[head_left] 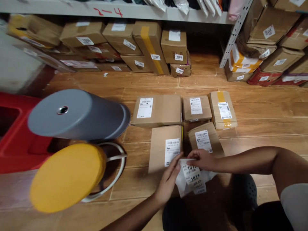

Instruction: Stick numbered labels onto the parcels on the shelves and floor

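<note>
A white sheet of printed number labels [190, 178] hangs between my hands, with "1014" readable on one label. My left hand [168, 179] grips the sheet's left edge between thumb and fingers. At the sheet's top, the fingertips of my right hand [201, 159] pinch the edge by the upper label. Just beyond them, a tall carton [158, 144] and a smaller carton [215, 141] bear white shipping labels. Behind these are a wide carton [166, 110], a small carton [204, 110] and a yellow-taped carton [218, 98]. What lies under the sheet is partly hidden.
To the left are a grey bin [96, 112], a yellow-topped stool [67, 176] and a red plastic piece [14, 150]. A metal shelf [144, 12] holds bagged goods, with numbered cartons [127, 41] below it. More boxes [276, 35] are stacked at the right.
</note>
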{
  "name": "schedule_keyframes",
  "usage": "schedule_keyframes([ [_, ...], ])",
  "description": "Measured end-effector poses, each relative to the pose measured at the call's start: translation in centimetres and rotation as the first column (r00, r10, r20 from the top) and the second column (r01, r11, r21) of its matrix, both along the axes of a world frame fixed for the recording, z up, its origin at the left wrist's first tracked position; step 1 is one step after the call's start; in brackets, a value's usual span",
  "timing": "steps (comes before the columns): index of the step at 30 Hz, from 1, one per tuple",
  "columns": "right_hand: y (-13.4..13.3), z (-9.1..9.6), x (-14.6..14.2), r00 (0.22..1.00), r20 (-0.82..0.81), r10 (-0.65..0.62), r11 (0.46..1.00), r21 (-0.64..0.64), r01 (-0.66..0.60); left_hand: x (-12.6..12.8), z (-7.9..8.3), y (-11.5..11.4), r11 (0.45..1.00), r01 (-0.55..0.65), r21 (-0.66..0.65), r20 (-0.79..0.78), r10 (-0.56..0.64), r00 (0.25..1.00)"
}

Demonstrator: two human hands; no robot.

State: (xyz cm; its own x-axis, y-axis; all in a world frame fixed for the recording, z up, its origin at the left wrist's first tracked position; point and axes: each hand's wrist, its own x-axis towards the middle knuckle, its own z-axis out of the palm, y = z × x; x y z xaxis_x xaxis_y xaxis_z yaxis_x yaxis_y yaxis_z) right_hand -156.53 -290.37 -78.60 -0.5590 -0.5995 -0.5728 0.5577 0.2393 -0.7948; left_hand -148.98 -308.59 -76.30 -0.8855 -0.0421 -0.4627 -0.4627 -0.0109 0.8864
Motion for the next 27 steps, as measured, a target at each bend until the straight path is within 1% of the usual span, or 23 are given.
schedule_keyframes([
  [1, 0.1, -0.1, -0.1, 0.999, 0.025, -0.029, 0.999, 0.025, 0.028, 0.0, 0.1, 0.6, 0.999, -0.036, 0.013, 0.025, 0.036, 0.999],
  [2, 0.2, -0.1, -0.3, 0.998, 0.039, -0.044, 0.998, 0.044, 0.042, -0.1, 0.2, 1.1, 0.999, -0.047, 0.025, 0.054, 0.046, 0.998],
  [4, 0.5, 0.2, -0.6, 0.998, 0.038, -0.046, 0.998, 0.051, 0.044, -0.5, 0.5, 1.8, 0.998, -0.036, 0.048, 0.118, 0.031, 0.993],
  [8, 1.2, 1.3, -1.3, 0.995, -0.098, -0.022, 1.000, 0.004, 0.023, -1.6, 1.3, 2.2, 0.995, -0.088, 0.037, 0.174, 0.081, 0.981],
  [11, 1.5, 2.0, -1.5, 0.988, -0.153, 0.010, 1.000, 0.020, -0.007, -2.0, 2.0, 2.4, 0.991, -0.118, 0.065, 0.218, 0.101, 0.971],
  [13, 1.6, 2.4, -1.7, 0.983, -0.182, 0.008, 1.000, 0.017, -0.005, -2.1, 2.4, 2.5, 0.988, -0.123, 0.090, 0.221, 0.101, 0.970],
  [16, 1.7, 2.8, -1.9, 0.977, -0.212, 0.017, 1.000, 0.012, -0.015, -2.1, 2.8, 2.6, 0.990, -0.090, 0.111, 0.163, 0.071, 0.984],
  [19, 1.9, 2.7, -2.1, 0.974, -0.225, 0.029, 1.000, 0.007, -0.028, -1.9, 2.8, 2.8, 0.992, -0.051, 0.114, 0.140, 0.034, 0.990],
  [22, 2.1, 2.4, -2.1, 0.975, -0.221, 0.021, 1.000, -0.008, -0.024, -1.8, 2.5, 3.0, 0.992, -0.053, 0.111, 0.154, 0.035, 0.988],
  [25, 2.3, 2.0, -1.6, 0.984, -0.175, -0.036, 0.999, -0.033, 0.031, -1.6, 2.1, 3.1, 0.996, -0.060, 0.068, 0.142, 0.049, 0.989],
  [27, 2.3, 1.7, -0.7, 0.990, -0.115, -0.083, 0.996, -0.040, 0.079, -1.3, 1.8, 3.1, 0.999, -0.042, 0.023, 0.125, 0.039, 0.991],
])
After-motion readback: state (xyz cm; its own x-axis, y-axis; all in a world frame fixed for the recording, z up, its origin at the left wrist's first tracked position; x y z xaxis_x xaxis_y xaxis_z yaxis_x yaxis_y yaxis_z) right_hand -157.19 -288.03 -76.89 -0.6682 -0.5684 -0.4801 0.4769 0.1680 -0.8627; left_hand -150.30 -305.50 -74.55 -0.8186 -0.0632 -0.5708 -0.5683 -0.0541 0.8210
